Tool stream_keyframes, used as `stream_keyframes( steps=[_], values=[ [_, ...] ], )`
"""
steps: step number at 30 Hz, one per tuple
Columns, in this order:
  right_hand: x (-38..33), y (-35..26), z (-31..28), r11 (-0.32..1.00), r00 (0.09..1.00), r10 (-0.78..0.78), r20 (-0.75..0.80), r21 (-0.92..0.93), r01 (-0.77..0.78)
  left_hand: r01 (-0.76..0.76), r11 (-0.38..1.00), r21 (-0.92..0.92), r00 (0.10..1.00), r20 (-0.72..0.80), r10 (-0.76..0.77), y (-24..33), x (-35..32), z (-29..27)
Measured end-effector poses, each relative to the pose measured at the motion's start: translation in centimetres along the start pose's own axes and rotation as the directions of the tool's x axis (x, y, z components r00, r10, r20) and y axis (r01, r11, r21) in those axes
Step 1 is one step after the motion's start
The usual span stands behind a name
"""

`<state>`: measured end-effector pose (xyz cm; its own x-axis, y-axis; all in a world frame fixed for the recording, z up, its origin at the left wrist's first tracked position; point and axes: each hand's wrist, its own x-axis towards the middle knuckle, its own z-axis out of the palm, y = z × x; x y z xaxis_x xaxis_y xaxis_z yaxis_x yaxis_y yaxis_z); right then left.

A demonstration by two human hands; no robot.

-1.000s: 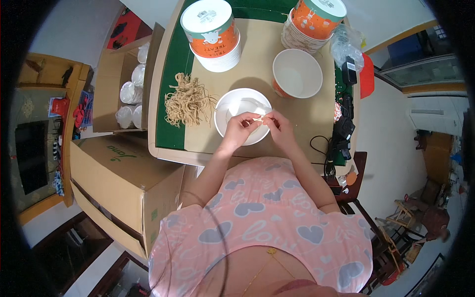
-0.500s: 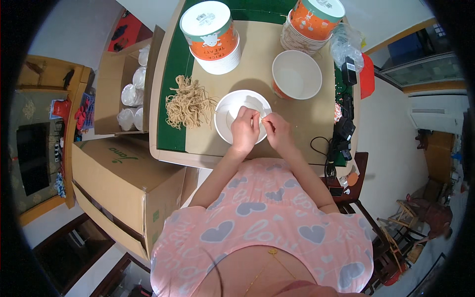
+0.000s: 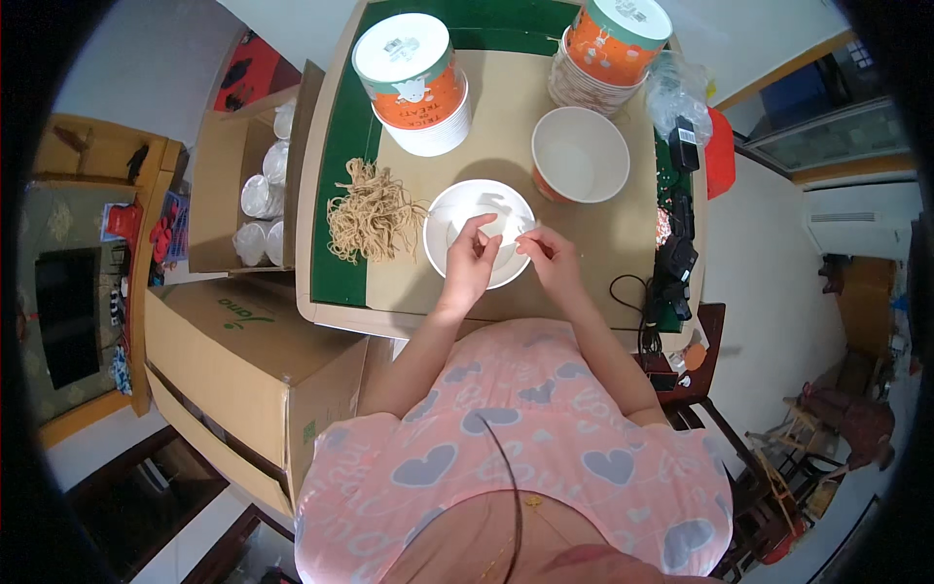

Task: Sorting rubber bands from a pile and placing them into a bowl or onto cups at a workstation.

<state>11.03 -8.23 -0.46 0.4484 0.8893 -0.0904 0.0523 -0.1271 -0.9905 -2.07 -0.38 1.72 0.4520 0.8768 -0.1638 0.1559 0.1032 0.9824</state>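
Observation:
A white paper tub [image 3: 440, 216] stands close in front of me, its mouth facing up. My left hand [image 3: 471, 265] is over its mouth, thumb and index finger curved apart with nothing visible between them. At the tub's right rim is my right hand [image 3: 553, 261], thumb and forefinger pinched together. Whatever the right fingertips hold is too small to make out. To the left lies a tangled heap of tan twine [image 3: 373, 214], its loose ends reaching toward the tub. Another upright tub [image 3: 581, 161] with an orange outside stands behind and to the right.
Stacked orange-printed tubs [image 3: 413, 92] stand back left, with a second stack [image 3: 615, 49] back right. Black adapters and cables [image 3: 678, 243] line the table's right edge, near a clear plastic bag [image 3: 678, 92]. Large cardboard boxes [image 3: 243, 336] stand left of the table.
My left thumb and index finger have parted, and the left hand has drawn slightly away from the right. The right hand remains pinched by the rim. The view has shifted slightly.

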Motion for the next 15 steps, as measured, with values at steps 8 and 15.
stream_keyframes(
  steps=[8, 15],
  values=[
    [-0.4, -1.0, 0.0, 0.998, 0.998, -0.004, 0.068, -0.056, 0.007, -0.024, 1.0, -0.013, 0.997, 0.079, 0.025, -1.2, 0.2, 0.6],
    [-0.8, -1.1, 0.2, 0.938, 0.98, -0.198, 0.012, -0.289, 0.193, -0.072, 0.994, 0.081, 0.997, -0.025, 0.074, -1.6, -0.1, 1.2]
  ],
)
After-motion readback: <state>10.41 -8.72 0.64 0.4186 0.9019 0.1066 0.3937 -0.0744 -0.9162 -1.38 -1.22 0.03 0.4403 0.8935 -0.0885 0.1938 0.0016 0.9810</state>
